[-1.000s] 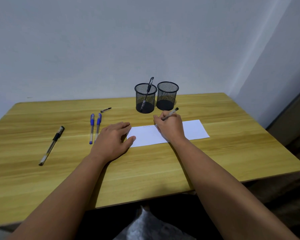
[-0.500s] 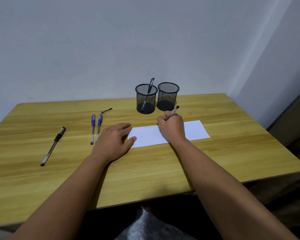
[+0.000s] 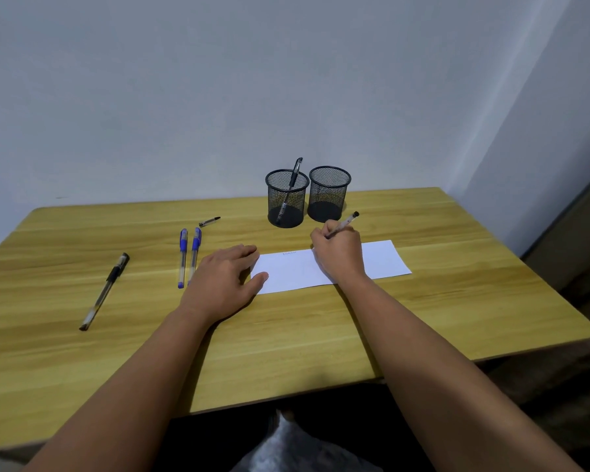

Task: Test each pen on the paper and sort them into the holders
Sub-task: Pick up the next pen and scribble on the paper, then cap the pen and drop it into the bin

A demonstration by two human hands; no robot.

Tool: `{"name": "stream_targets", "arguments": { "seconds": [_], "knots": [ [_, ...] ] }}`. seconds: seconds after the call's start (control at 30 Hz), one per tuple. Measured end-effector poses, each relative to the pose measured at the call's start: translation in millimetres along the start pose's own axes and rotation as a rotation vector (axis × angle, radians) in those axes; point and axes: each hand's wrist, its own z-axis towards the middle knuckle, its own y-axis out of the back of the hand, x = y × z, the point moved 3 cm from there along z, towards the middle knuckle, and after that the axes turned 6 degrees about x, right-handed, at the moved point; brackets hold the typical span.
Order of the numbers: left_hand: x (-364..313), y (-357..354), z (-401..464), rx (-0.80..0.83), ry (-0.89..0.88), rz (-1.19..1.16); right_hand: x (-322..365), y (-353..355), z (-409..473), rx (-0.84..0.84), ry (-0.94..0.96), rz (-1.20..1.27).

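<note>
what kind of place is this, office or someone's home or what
Probably a plain desk set in the corner of a room, office or home; I cannot tell which. A wooden table stands against bare white walls, with two mesh pen holders, loose pens and a paper sheet.

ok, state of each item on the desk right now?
Left holder: upright, one black pen leaning inside.
Right holder: upright, looks empty.
Paper: flat, faint scribble near top edge.
Right hand: gripping a pen, tip hidden.
Left hand: flat at paper's left edge.
Two blue pens: lying capped.
Black pen: lying capped.
Loose cap: lying.
</note>
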Motion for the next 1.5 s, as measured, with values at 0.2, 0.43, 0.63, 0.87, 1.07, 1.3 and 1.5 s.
{"name": "stream_targets", "arguments": {
  "seconds": [0.2,0.43,0.63,0.87,1.07,1.3,1.5],
  "knots": [
    [1.1,-0.6,0.5,0.012,0.01,0.002,6.1,4.2,-5.0,-0.023,-0.005,-0.022],
    [-1.6,2.3,-1.5,0.003,0.008,0.006,15.5,11.9,0.9,0.101,-0.212,0.31],
    [2.5,11.5,1.1,-0.138,0.071,-0.114,51.9,22.0,8.3,0.066,-0.053,0.315],
    [49.1,44.2,47.0,-0.198,0.317,0.088,79.1,8.0,22.1,0.076,-0.139,0.402],
    [77.5,49.3,75.3,0.026,0.488,0.217,78.0,-15.3,39.3,0.114,-0.085,0.316],
    [86.1,45.7,88.5,0.012,0.478,0.218,70.6,-30.6,43.4,0.272,-0.145,0.337],
    [64.0,54.1,82.0,-0.144,0.311,-0.026,71.7,-20.4,30.5,0.259,-0.141,0.404]
  ]
}}
